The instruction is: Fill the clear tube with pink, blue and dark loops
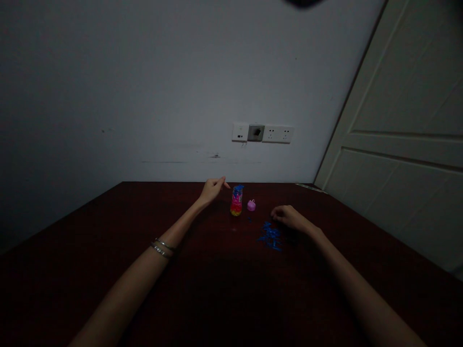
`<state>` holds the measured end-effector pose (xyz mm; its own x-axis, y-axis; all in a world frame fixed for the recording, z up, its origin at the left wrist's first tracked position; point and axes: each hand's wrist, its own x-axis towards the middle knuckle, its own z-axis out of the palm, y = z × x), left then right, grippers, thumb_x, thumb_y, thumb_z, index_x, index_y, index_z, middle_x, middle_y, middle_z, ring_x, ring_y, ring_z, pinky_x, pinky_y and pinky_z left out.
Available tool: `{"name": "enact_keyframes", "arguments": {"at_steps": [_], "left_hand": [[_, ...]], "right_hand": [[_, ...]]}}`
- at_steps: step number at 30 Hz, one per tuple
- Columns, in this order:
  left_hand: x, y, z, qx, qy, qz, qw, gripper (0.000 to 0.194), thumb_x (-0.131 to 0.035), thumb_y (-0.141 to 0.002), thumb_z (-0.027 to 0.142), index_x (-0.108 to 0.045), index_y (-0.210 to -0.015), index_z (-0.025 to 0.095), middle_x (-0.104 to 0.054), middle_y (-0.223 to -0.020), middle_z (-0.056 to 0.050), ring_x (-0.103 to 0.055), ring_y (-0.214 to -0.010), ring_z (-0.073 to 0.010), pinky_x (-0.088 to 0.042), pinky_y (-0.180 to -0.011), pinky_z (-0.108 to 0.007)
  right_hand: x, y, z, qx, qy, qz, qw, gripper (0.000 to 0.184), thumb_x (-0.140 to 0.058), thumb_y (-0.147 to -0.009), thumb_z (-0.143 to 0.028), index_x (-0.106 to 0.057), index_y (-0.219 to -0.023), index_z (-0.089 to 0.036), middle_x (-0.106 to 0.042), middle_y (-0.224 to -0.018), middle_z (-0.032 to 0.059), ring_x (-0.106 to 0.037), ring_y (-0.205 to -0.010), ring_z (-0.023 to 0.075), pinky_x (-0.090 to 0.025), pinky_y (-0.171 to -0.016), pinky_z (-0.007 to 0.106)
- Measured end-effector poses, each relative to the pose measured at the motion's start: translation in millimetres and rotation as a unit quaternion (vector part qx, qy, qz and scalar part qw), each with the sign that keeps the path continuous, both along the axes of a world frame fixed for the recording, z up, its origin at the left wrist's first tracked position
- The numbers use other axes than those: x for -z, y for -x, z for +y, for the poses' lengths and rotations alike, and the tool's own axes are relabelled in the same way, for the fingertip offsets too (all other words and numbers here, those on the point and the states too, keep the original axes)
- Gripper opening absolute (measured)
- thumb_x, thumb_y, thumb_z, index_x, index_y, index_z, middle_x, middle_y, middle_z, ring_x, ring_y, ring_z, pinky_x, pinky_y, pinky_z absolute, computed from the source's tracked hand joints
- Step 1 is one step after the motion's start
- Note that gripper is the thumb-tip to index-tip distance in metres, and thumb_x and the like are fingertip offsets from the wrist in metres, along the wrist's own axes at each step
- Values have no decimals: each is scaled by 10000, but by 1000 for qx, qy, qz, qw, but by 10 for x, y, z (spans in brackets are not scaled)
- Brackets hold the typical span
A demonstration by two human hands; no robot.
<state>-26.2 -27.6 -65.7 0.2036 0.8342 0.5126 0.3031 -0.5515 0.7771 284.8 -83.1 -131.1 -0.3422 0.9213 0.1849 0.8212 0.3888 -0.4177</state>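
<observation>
A small clear bottle [236,202] stands upright on the table, filled with layers of yellow, red, pink and blue pieces. Blue bits stick up out of its open mouth. Just left of it, my left hand [213,189] hovers with nothing in it, thumb and a finger apart and pointing toward the bottle's neck. To the bottle's right sits a pink lid [251,206] with a small loop on top. My right hand [288,216] is at the far edge of a loose pile of blue pieces [270,236], its fingers curled together; whatever they pinch is hidden.
The dark reddish table [173,284] meets a grey wall [162,96] at its far edge. Wall sockets [277,134] sit above it. A pale panelled door [401,140] rises on the right. The light is dim.
</observation>
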Motion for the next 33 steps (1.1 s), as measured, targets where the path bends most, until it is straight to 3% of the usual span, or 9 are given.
{"name": "enact_keyframes", "arguments": {"at_steps": [9, 14, 20, 23, 28, 31, 33], "left_hand": [[4, -5, -5, -13, 0, -1, 1000, 547, -356, -789, 521, -667, -641, 96, -413, -445, 17, -368, -463, -84, -273, -485, -217], [-94, -62, -162, -13, -39, -5, 999, 491, -398, -791, 474, -652, -596, 102, -491, -475, 4, -416, -495, -89, -309, -531, -224], [-205, -209, -410, 42, -56, 27, 997, 448, -410, -805, 433, -642, -592, 115, -599, -580, -26, -510, -584, -111, -368, -593, -225], [-221, -282, -532, 111, -33, 56, 992, 421, -427, -801, 422, -641, -608, 115, -616, -623, -41, -524, -604, -111, -381, -599, -224], [-132, -374, -699, 273, 65, 198, 939, 383, -472, -773, 432, -666, -707, 108, -571, -559, -30, -470, -500, -84, -338, -495, -208], [43, -418, -694, 307, 141, 280, 899, 379, -472, -766, 433, -663, -778, 106, -524, -512, -3, -419, -431, -69, -295, -439, -200], [180, -453, -652, 306, 147, 314, 887, 313, -489, -757, 367, -660, -773, 105, -536, -540, 0, -422, -445, -63, -298, -447, -191]], "right_hand": [[-65, 17, -73, 30, -40, 81, 996, 242, -487, -749, -198, -597, -959, -151, -643, -789, 53, -591, -724, 157, -448, -693, 272], [-167, 76, -159, 20, -10, 146, 989, 244, -512, -732, -246, -593, -937, -141, -630, -772, 45, -575, -692, 146, -444, -643, 253], [-192, 196, -244, -2, 27, 163, 986, 236, -535, -725, -278, -606, -902, -140, -609, -747, 38, -551, -661, 133, -434, -606, 247], [-172, 241, -268, -20, 50, 157, 986, 229, -548, -718, -272, -607, -897, -143, -609, -735, 33, -550, -651, 131, -434, -602, 249], [-166, 315, -319, -55, 112, 143, 982, 234, -549, -714, -248, -612, -908, -133, -635, -748, 42, -572, -675, 139, -439, -620, 249], [-183, 337, -340, -66, 138, 136, 979, 259, -542, -720, -245, -615, -934, -119, -656, -772, 56, -591, -698, 151, -445, -645, 259], [-201, 330, -344, -69, 145, 140, 977, 268, -543, -723, -255, -620, -935, -111, -664, -789, 66, -597, -710, 158, -447, -656, 266]]}}
